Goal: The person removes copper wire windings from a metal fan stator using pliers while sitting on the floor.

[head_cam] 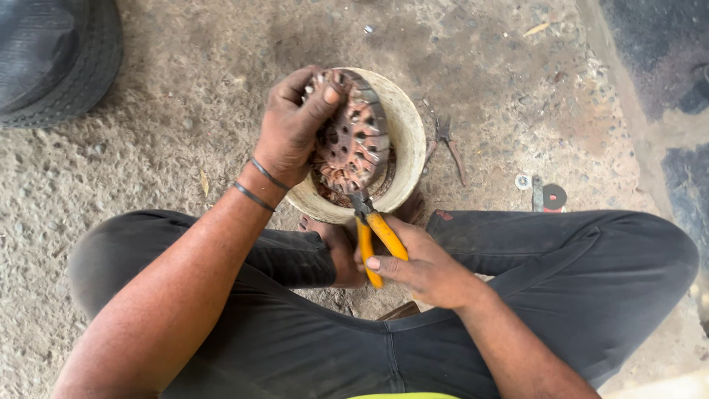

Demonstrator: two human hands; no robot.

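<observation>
Soft even daylight, faint shadows, sharp w/ slight edge distortion.

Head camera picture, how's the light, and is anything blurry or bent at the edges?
Head view: soft, even daylight with no glare and only faint shadows under the pale bucket. The left hand on the rusty stator and the right hand with the yellow-handled pliers are sharp. The tyre and the frame corners curve and soften slightly.

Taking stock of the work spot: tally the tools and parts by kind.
Pliers: 2, yellow-handled pliers in the right hand, bare pliers on the ground
Copper-wound stator: 1, held by the left hand
Pale bucket: 1
Tyre: 1
Washer: 1
Total: 6
</observation>
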